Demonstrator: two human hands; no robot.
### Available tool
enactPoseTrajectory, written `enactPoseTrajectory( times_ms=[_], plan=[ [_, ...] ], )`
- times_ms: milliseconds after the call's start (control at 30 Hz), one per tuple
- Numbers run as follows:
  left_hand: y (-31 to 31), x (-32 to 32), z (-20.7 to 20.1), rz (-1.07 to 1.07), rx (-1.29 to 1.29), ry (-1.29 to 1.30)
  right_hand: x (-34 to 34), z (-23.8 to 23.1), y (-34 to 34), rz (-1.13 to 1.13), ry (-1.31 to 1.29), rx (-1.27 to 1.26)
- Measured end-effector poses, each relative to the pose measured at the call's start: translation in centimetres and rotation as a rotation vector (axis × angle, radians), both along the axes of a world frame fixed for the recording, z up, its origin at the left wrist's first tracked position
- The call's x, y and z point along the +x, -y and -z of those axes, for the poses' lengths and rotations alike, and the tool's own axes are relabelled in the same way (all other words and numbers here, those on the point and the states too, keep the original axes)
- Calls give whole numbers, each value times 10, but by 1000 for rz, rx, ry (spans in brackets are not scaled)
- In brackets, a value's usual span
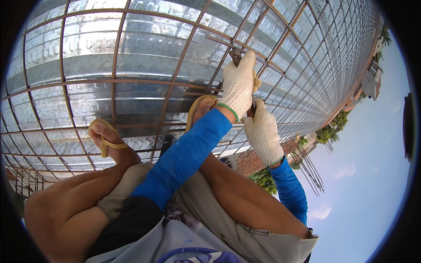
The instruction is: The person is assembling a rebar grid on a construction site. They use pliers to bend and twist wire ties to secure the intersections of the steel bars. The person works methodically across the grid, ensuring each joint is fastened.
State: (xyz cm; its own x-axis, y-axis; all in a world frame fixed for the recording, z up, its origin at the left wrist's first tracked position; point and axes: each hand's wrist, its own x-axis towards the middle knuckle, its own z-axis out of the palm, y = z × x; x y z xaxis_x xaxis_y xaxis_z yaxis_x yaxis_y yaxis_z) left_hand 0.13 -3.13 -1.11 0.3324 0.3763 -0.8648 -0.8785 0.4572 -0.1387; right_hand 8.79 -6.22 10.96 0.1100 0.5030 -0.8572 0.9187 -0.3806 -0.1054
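My left hand [239,85], in a white knit glove with a green cuff, is closed over the rusty rebar mesh [142,82]. From its fingers sticks the blunt head of a dark, rusty metal tool [236,56], next to a bar crossing. Just below and to the right, my right hand [264,133], gloved alike, is closed beside a dark metal piece [251,110]. Whether this piece belongs to the same tool is hidden by the left hand. Several short bar ends lie close to the crossing.
Under the mesh lies shiny ribbed metal decking [149,44]. My feet, in yellow sandals [105,142], rest on the mesh. The deck's edge [337,116] runs along the right, with trees [335,127], roofs and sky beyond. Upright rebar ends [309,171] rise near my right arm.
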Motion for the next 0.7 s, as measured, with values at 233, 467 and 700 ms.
enactPoseTrajectory(
  times_ms=[233, 467, 700],
  plan=[
    [11, -5, 15, -306, 192, 504, 10, -6, -10, 898, -462, -361],
    [2, -10, -3, -176, 43, 190, -13, -5, -15, 319, -24, -249],
    [12, -5, 23, -133, 156, 231, 15, 6, -15, 558, -316, -377]
  ],
)
